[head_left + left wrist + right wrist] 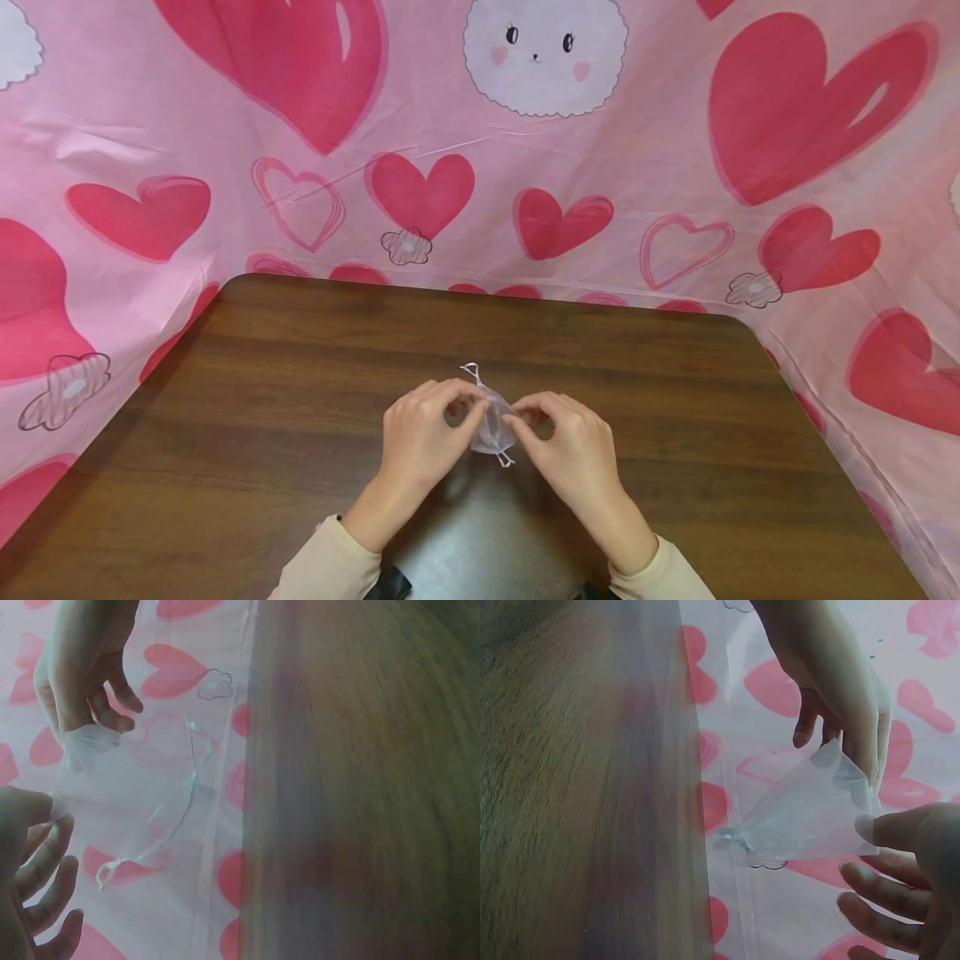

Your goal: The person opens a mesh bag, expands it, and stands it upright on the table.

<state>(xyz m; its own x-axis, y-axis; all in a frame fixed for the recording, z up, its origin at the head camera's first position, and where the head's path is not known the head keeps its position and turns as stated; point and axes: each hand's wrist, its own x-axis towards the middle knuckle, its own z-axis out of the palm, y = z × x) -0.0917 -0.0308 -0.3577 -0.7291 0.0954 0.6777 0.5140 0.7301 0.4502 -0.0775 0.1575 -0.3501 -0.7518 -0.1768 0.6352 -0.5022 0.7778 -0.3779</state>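
Between the two hands is a small, sheer whitish drawstring pouch (495, 423), see-through like organza. My left hand (427, 425) pinches one edge of it between thumb and forefinger. On the opposite side, my right hand (573, 437) pinches the pouch in the same way. White cord loops stick out at its far and near ends in the head view. From the left wrist, the cord (184, 810) shows running along one side of the sheer fabric. A gathered end of the pouch (795, 817) shows in the right wrist view, and the other fingers of both hands are loosely bent.
Below the hands lies a dark brown wooden table (300, 358) with rounded far corners. A pink cloth (450, 125) printed with red hearts hangs around its back and sides. Beige sleeves (330, 562) cover the forearms, with black bands partly visible at the bottom edge.
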